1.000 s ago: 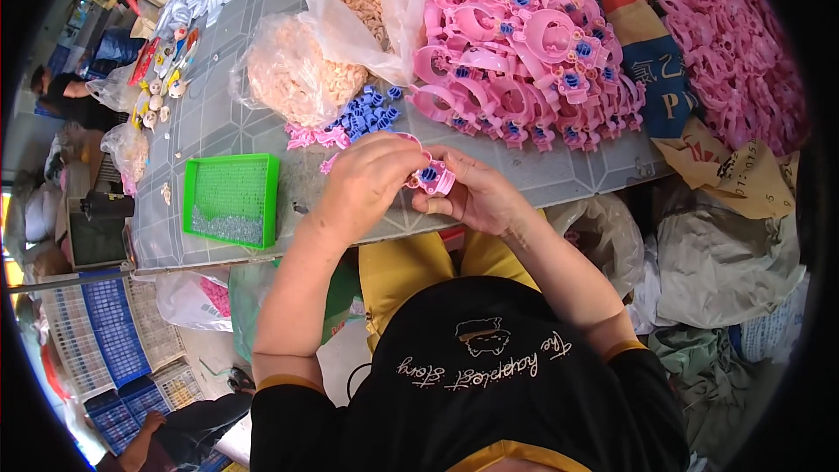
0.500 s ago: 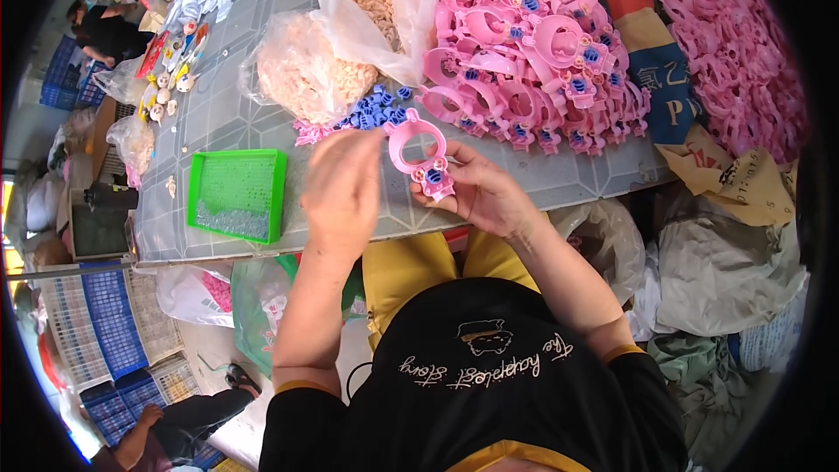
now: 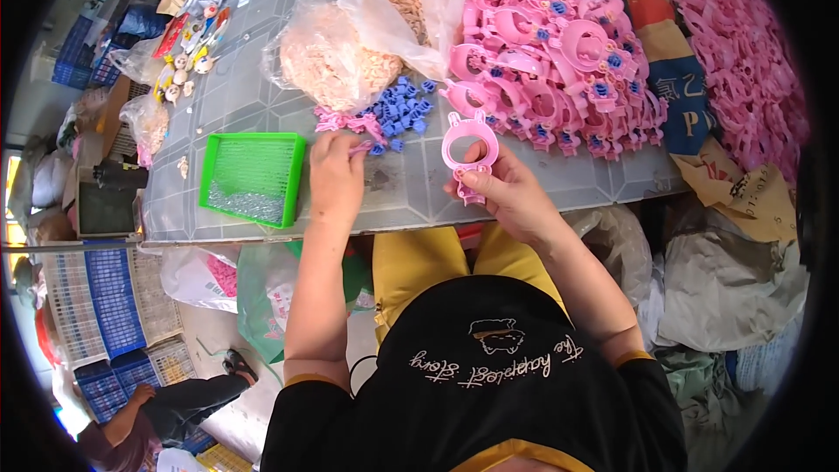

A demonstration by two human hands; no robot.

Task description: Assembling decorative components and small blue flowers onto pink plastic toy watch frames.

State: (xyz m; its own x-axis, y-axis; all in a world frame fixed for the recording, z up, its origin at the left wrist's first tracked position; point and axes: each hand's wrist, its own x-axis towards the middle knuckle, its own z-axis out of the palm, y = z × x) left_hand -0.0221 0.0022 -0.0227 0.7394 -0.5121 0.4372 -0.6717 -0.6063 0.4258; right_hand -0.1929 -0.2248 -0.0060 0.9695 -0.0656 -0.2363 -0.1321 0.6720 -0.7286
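Observation:
My right hand grips a pink plastic ring-shaped frame with two small ears on top. The thumb covers part of its narrow lower end, and no blue piece shows on it. My left hand has its fingers pinched together at the table, with a small pink plastic piece at the fingertips. Just beyond them lies a little heap of similar pink pieces. Small blue plastic parts are piled right beside that heap.
A green tray of tiny clear bits stands at the left. Behind are two plastic bags of pale small parts. Stacked pink frames fill the back right, beside a printed paper sack. Another person's legs show at lower left.
My left hand has moved away from the pink frame, down to the small pink pieces. My right hand has shifted right with a frame; the blue piece seen on it before is out of sight.

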